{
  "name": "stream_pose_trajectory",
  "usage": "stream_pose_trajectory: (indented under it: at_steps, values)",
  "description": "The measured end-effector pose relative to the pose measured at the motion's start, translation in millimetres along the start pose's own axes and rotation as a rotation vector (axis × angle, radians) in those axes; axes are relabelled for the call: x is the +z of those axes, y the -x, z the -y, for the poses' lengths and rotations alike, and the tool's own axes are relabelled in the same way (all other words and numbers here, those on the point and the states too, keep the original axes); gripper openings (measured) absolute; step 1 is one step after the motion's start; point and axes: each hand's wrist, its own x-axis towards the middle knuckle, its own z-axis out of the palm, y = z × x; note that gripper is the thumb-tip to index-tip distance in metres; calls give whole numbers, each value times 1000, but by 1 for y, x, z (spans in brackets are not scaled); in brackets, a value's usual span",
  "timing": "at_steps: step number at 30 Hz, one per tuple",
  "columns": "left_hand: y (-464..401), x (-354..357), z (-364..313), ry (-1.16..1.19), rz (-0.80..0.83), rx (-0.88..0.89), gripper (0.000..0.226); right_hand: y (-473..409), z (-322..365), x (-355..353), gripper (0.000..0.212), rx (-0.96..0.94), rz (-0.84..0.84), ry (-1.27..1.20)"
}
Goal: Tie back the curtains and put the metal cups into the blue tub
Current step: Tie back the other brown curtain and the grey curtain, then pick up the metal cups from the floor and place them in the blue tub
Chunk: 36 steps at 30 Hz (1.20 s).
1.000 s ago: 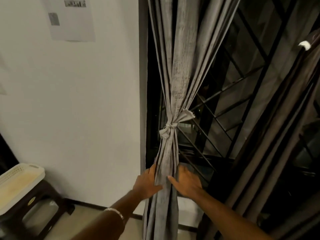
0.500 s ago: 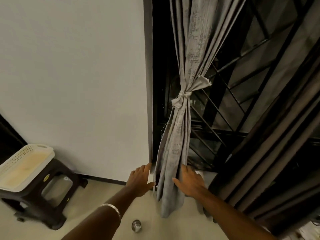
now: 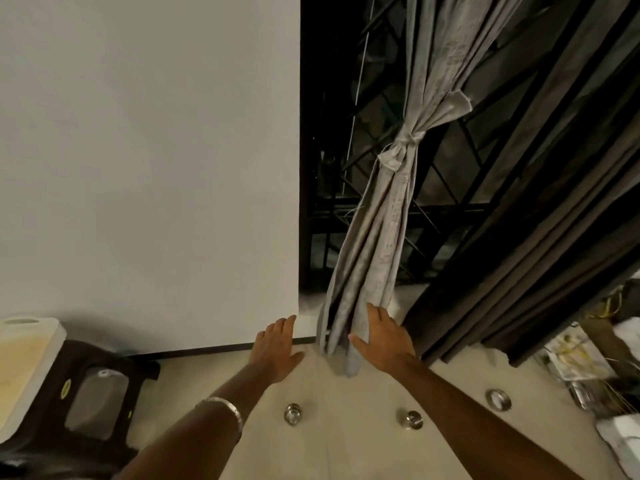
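Note:
The grey curtain (image 3: 377, 237) hangs bunched in front of the dark window grille, knotted by a grey tie-back (image 3: 403, 147). My right hand (image 3: 382, 339) lies with straight fingers against the curtain's bottom end. My left hand (image 3: 277, 344) is open just left of the hem, apart from the cloth, near the wall corner. Three metal cups stand on the floor: one (image 3: 293, 414) between my forearms, one (image 3: 412, 419) beside my right forearm, one (image 3: 498, 399) further right. No blue tub shows in the frame.
A dark brown curtain (image 3: 540, 216) hangs loose at the right. A dark plastic stool (image 3: 83, 403) carrying a cream tray (image 3: 24, 362) stands at the left by the white wall. Clutter of bags and papers (image 3: 588, 362) lies at the far right on the floor.
The view has tilted down toward the floor and both hands have slid down the curtain to its hem. My left hand has come off the cloth. Three cups have come into view.

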Motion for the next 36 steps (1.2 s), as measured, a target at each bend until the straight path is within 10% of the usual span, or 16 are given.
stream_pose_trajectory:
  at_steps: [16, 36]
  values:
    - [-11, 94, 80, 111, 125, -183, 78, -22, 6, 145, 83, 86, 142, -68]
    - [-83, 415, 189, 184, 341, -324, 79, -87, -62, 475, 79, -31, 448, 81]
